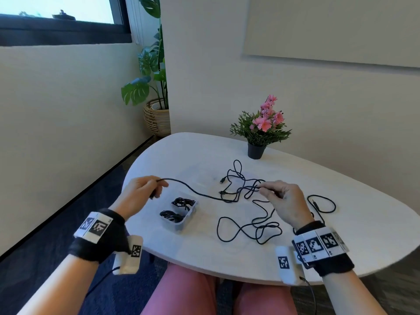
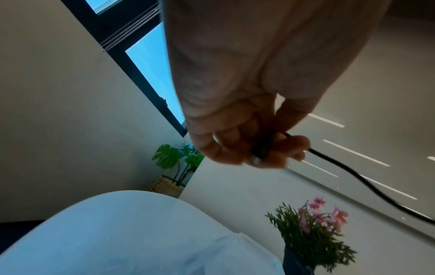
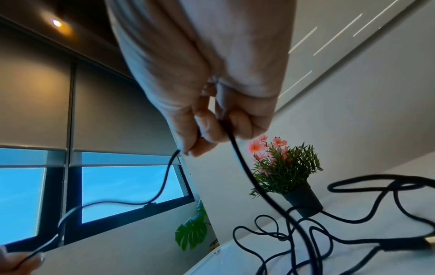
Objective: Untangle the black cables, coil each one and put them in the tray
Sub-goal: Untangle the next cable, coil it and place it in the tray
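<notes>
Spanning both hands: black cable (image 1: 193, 190), long axis left-right. Left hand (image 1: 142, 192) clenches plug end; right hand (image 1: 284, 201) pinches strand beside tangle (image 1: 241, 185). Tray (image 1: 188, 214) between hands, nearer left.

Cream walls (image 1: 68, 110), window (image 1: 56, 10), white table (image 1: 341, 189).

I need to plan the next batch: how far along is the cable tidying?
Done: two coiled black cables lie in the clear plastic tray. In hand: the left hand grips one plug end and the right hand pinches a strand at the tangle of loose black cables. Left: that tangle on the white table is not yet separated, coiled or put away.
</notes>
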The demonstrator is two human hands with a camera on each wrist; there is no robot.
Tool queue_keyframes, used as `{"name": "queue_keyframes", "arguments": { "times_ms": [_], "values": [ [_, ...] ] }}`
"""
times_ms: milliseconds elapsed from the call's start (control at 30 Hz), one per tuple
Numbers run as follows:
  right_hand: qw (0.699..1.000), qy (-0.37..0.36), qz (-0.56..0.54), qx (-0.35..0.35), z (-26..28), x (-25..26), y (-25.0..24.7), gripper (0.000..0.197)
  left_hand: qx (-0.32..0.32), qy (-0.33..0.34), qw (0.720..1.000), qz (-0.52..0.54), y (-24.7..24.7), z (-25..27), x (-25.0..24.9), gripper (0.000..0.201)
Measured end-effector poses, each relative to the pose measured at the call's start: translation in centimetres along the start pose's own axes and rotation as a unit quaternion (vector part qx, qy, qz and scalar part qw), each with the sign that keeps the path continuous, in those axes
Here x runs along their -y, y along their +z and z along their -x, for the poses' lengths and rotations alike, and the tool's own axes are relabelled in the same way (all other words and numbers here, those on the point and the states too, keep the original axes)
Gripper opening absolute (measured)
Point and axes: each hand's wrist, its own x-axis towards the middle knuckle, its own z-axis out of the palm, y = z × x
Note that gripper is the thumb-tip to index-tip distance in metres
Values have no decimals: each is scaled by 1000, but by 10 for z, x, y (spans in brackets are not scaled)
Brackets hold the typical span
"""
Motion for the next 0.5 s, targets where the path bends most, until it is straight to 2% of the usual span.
{"name": "queue_keyframes", "arguments": {
  "times_ms": [133, 267, 333, 400, 433, 500],
  "values": [
    [1000, -7, -7, -7, 3, 10, 11, 11, 114, -30, 993, 14, 12, 17, 8, 33],
    [999, 3, -13, -49, 2, 7, 28, 17, 149, -32, 988, 35, 25, 28, 8, 38],
    [996, 30, -38, -79, 0, 0, 32, 17, 123, -22, 990, 62, 26, 31, 11, 38],
    [991, 61, -55, -103, 0, -7, 33, 15, 65, -35, 983, 170, 22, 32, 17, 37],
    [991, 72, -49, -101, 1, -10, 33, 13, 36, -47, 967, 247, 20, 32, 19, 36],
    [995, 82, -24, -56, 3, -15, 36, 11, -10, -59, 918, 393, 18, 30, 23, 34]
  ]
}}
